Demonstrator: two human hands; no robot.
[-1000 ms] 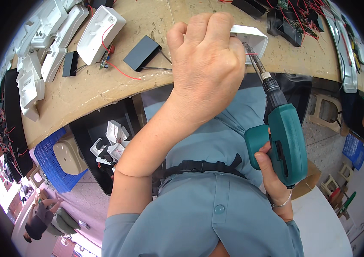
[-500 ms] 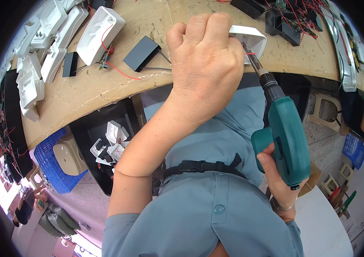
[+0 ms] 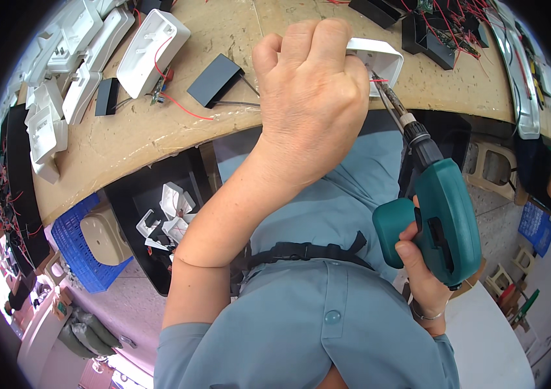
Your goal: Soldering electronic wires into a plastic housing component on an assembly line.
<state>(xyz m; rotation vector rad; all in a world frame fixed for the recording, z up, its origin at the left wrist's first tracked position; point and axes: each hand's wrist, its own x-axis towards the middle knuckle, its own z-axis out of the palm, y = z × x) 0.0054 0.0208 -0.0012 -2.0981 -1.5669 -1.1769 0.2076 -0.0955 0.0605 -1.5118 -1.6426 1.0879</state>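
My left hand (image 3: 314, 97) is closed over a white plastic housing (image 3: 389, 59) at the bench's near edge; its fingertips are hidden behind the hand. In my right hand (image 3: 423, 275) is a green soldering gun (image 3: 447, 220), gripped by its handle. Its thin metal tip reaches into the open side of the housing, beside a short red wire (image 3: 379, 80). Whether the tip touches anything inside is hard to tell. Left of my left hand lies a black box (image 3: 216, 80) with dark leads running toward that hand.
Another white housing (image 3: 152, 52) lies left, near a small circuit board (image 3: 158, 92) with red wires. White shells (image 3: 47, 126) crowd the bench's left side. Black cases (image 3: 428, 42) and tangled red wires are at the back right. Below the bench sits a black bin (image 3: 134, 217) with white parts.
The soldering gun has shifted slightly right and tilted, its tip now drawn a little back toward the housing's open side. My left hand and the housing have stayed put.
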